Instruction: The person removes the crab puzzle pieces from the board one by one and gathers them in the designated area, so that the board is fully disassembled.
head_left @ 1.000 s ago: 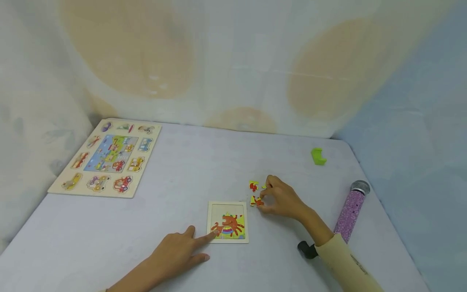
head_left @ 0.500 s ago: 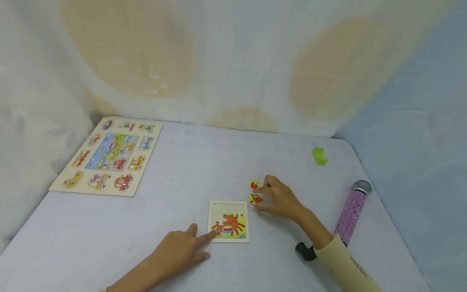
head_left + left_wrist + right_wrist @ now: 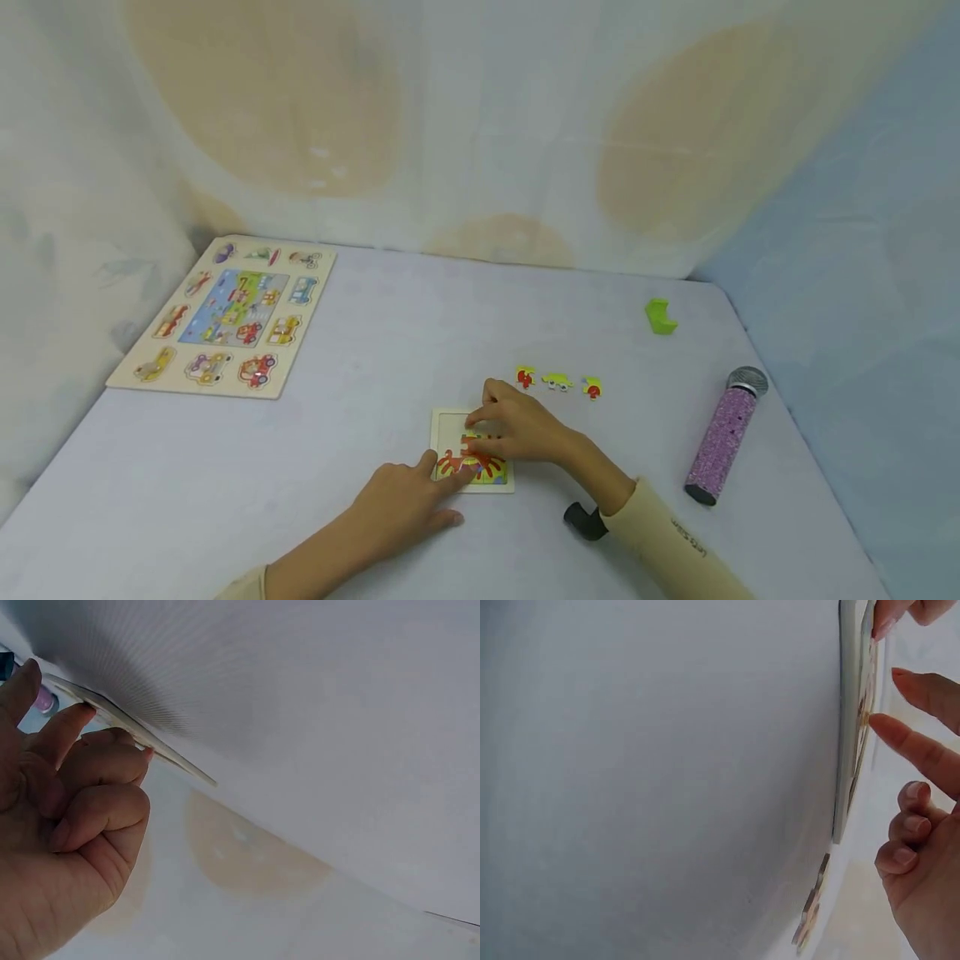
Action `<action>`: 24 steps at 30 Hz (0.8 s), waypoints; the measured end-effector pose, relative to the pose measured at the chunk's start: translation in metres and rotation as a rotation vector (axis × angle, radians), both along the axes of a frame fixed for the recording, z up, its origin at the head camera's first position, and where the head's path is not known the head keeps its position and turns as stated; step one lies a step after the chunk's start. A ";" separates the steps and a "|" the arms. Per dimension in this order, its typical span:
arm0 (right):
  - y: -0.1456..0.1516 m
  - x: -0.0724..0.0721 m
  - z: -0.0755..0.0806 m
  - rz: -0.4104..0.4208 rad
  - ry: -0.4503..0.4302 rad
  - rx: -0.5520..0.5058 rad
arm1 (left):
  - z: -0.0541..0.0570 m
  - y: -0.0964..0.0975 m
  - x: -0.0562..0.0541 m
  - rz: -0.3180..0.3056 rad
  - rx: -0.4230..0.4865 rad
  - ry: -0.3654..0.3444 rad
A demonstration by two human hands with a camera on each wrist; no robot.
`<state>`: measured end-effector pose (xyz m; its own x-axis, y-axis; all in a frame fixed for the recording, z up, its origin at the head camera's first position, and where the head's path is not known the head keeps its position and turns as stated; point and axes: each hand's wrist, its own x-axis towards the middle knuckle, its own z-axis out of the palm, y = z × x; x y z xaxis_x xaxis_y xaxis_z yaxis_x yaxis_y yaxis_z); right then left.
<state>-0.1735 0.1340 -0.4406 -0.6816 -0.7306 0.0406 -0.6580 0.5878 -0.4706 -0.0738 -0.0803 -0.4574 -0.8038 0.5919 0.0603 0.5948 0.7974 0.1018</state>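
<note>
Puzzle frame [image 3: 452, 426] lies flat on the surface [image 3: 375, 333]. Left hand [image 3: 397, 505] presses inside it with extended index finger, gripping nothing; right hand [image 3: 522, 427] touches a piece [image 3: 467, 441] with one fingertip, thumb and forefinger parted. Align edges, then press evenly.

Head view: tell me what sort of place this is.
Probably an indoor play table set against a patterned backdrop, judging by the puzzle board and small framed puzzle on it.
</note>
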 end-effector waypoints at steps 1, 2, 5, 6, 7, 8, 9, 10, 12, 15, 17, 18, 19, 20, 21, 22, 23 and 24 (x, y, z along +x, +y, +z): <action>-0.001 0.000 0.000 0.003 -0.001 0.002 | 0.001 0.000 0.000 0.003 -0.001 -0.007; -0.002 0.000 -0.001 0.006 -0.005 -0.001 | 0.002 0.001 0.000 0.006 0.000 -0.014; -0.002 -0.001 -0.003 0.025 -0.024 -0.019 | 0.004 0.000 0.000 0.008 0.005 -0.030; -0.002 -0.001 -0.004 0.030 -0.036 -0.026 | 0.004 0.000 0.000 0.007 0.006 -0.029; -0.002 0.000 -0.005 0.037 -0.047 -0.034 | 0.004 0.000 0.000 0.005 0.006 -0.026; -0.002 0.000 -0.005 0.041 -0.059 -0.045 | 0.005 0.000 0.000 0.003 0.006 -0.022; -0.002 0.000 -0.006 0.042 -0.067 -0.054 | 0.005 0.000 0.000 0.000 0.004 -0.015; -0.002 0.001 -0.005 0.040 -0.071 -0.064 | 0.005 0.000 0.000 -0.003 0.002 -0.009; -0.002 0.003 -0.004 0.027 -0.071 -0.080 | 0.004 0.000 0.000 -0.007 -0.003 0.002; -0.001 0.004 -0.001 -0.003 -0.072 -0.096 | 0.005 0.001 -0.001 -0.012 -0.010 -0.001; 0.000 0.004 0.001 -0.031 -0.076 -0.105 | 0.005 0.001 -0.001 -0.012 -0.009 -0.014; 0.000 0.004 0.001 -0.049 -0.079 -0.109 | 0.006 0.001 -0.001 -0.012 -0.009 -0.020; 0.001 0.004 0.001 -0.064 -0.076 -0.112 | 0.007 0.002 -0.001 -0.011 -0.009 -0.026; 0.002 0.003 0.001 -0.077 -0.073 -0.113 | 0.007 0.002 -0.001 -0.009 -0.008 -0.031; 0.002 0.003 0.001 -0.090 -0.070 -0.112 | 0.007 0.002 -0.001 -0.007 -0.007 -0.037; 0.003 0.002 0.000 -0.100 -0.072 -0.112 | 0.008 0.002 -0.001 -0.006 -0.006 -0.040; 0.004 0.001 -0.001 -0.103 -0.076 -0.112 | 0.008 0.002 -0.001 -0.004 -0.005 -0.044; 0.004 0.001 -0.002 -0.102 -0.080 -0.113 | 0.008 0.002 -0.001 -0.004 -0.005 -0.043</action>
<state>-0.1728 0.1382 -0.4423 -0.7564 -0.6513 0.0610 -0.5555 0.5902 -0.5857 -0.0748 -0.0787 -0.4495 -0.8033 0.5951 0.0227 0.5930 0.7957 0.1236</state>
